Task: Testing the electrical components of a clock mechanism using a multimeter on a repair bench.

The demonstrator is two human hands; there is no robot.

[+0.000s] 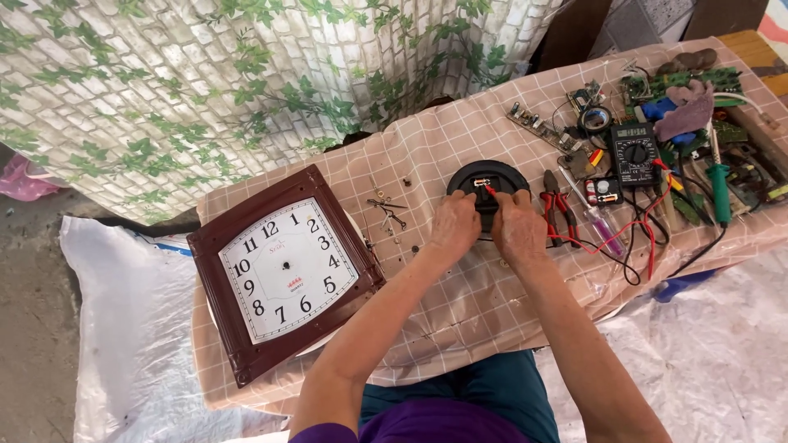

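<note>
A brown square wall clock (283,271) lies face up at the left end of the table (460,312), its white dial carrying a small red label below the centre; the hands of the clock are off. On the right, a black multimeter (634,152) with a grey display and a round dial lies flat among the tools.

The round black disc (487,182) sits near the middle of the table, just beyond both hands. The left hand (454,226) rests at its near left edge, fingers curled together against the small black movement (484,197) at the disc's centre. The right hand (519,228) is at the near right edge, fingers pinched on the same part beside a red wire tip (489,189). Whether either hand truly clamps it I cannot tell, as the fingertips are hidden.

Just right of the right hand lie red-handled pliers (555,209), then a clear-handled screwdriver (597,223), with red and black test leads (640,234) looping toward the table edge. A green-handled screwdriver (720,187) lies further right. Circuit boards (681,82) and a purple cloth (685,111) crowd the far right corner. Small screws and metal bits (386,212) are scattered between clock and disc. A checked pink cloth covers the table.
</note>
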